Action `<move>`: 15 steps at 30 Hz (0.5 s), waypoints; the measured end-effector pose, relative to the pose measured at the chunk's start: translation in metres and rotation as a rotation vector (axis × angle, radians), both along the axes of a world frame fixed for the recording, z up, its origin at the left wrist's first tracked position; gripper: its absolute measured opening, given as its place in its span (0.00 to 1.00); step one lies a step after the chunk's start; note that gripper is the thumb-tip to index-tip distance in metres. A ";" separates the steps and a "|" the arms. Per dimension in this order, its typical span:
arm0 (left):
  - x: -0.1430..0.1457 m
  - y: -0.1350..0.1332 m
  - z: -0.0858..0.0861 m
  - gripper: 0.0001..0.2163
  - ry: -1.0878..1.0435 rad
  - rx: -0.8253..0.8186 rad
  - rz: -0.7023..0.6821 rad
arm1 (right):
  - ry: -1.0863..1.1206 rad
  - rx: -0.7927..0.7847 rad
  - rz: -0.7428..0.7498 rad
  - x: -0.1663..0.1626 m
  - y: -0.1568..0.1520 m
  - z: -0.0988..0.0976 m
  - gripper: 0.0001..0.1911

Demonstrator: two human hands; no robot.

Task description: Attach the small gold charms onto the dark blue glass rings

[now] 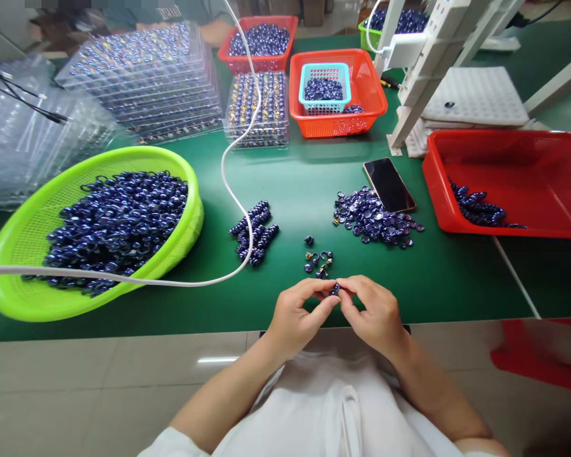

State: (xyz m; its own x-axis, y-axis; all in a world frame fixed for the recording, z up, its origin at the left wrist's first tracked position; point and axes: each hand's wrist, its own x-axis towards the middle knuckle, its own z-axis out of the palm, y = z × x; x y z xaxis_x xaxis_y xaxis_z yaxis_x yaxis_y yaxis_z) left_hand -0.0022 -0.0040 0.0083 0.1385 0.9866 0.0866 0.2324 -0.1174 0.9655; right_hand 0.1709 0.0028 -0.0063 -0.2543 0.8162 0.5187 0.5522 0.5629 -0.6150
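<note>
My left hand and my right hand meet at the table's near edge. Fingertips of both pinch one small shiny dark blue part; its exact kind is partly hidden by the fingers. Just beyond them lie a few loose dark blue pieces, some with gold-coloured bits, and a single one farther up. To the left, ring-like dark blue pieces lie in stacked rows. A heap of round dark blue caps spreads to the right, against a phone.
A green basket of dark blue pieces stands left, with a white cable crossing over it. Stacked clear trays, an orange basket and a red basket stand behind. A red tray is right, near a white post.
</note>
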 end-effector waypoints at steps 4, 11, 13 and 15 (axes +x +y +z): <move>0.001 -0.001 0.001 0.08 -0.052 -0.089 0.040 | -0.003 -0.006 0.014 0.001 -0.001 0.001 0.14; 0.006 0.003 0.004 0.11 -0.524 -0.517 0.013 | 0.062 -0.072 -0.058 -0.003 -0.005 0.002 0.13; 0.005 0.004 0.003 0.11 -0.615 -0.596 0.002 | 0.059 -0.095 -0.027 -0.003 -0.004 0.003 0.12; 0.004 0.005 0.001 0.11 -0.695 -0.679 -0.025 | 0.054 -0.105 0.028 -0.002 -0.002 0.004 0.12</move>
State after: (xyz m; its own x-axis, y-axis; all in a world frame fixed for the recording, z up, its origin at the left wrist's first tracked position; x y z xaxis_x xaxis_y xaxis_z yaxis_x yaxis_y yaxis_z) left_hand 0.0016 0.0010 0.0092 0.2933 0.8541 -0.4296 -0.4106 0.5183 0.7502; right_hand 0.1692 0.0006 -0.0020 -0.2516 0.8600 0.4439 0.5019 0.5081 -0.6999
